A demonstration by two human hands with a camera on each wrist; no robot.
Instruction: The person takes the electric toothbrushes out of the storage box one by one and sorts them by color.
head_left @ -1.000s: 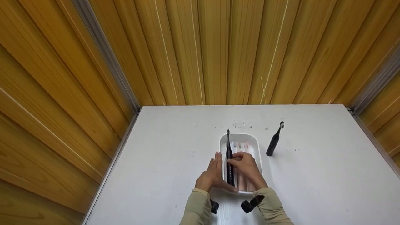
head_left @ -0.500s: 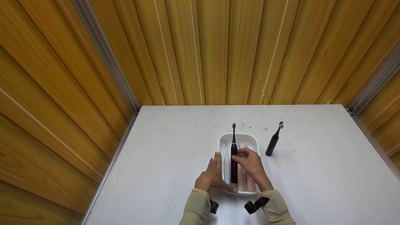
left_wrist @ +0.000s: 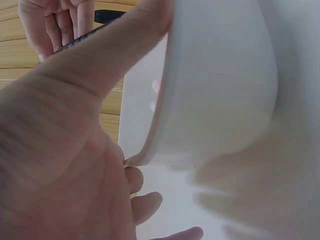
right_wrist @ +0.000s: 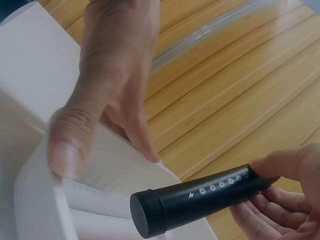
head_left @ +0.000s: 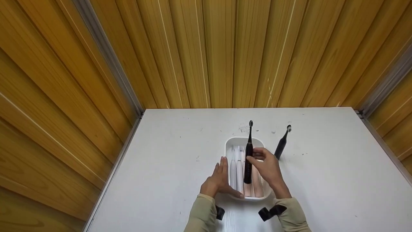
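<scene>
My right hand [head_left: 269, 167] pinches a black electric toothbrush [head_left: 247, 175] by its handle, thumb on one side and fingers on the other. It is held over a white tray [head_left: 238, 138], brush head pointing to the far side. The handle's flat end and its row of icons show in the right wrist view, where the toothbrush [right_wrist: 180, 205] is over the tray. With straight fingers along the tray's left wall and its thumb on the near rim, my left hand [head_left: 218, 181] touches the tray. Inside lie white toothbrushes [head_left: 233, 174] and pinkish ones [head_left: 257, 182], partly hidden.
A second black toothbrush [head_left: 282, 146] stands on the white table [head_left: 173, 161] right of the tray, its base partly behind my right hand. Wood-patterned panels [head_left: 206, 58] rise behind the table and at both sides.
My right hand has moved right and away from me with the black toothbrush, from the tray's left side to over its right half. White toothbrushes beneath are uncovered. The left hand stays put.
</scene>
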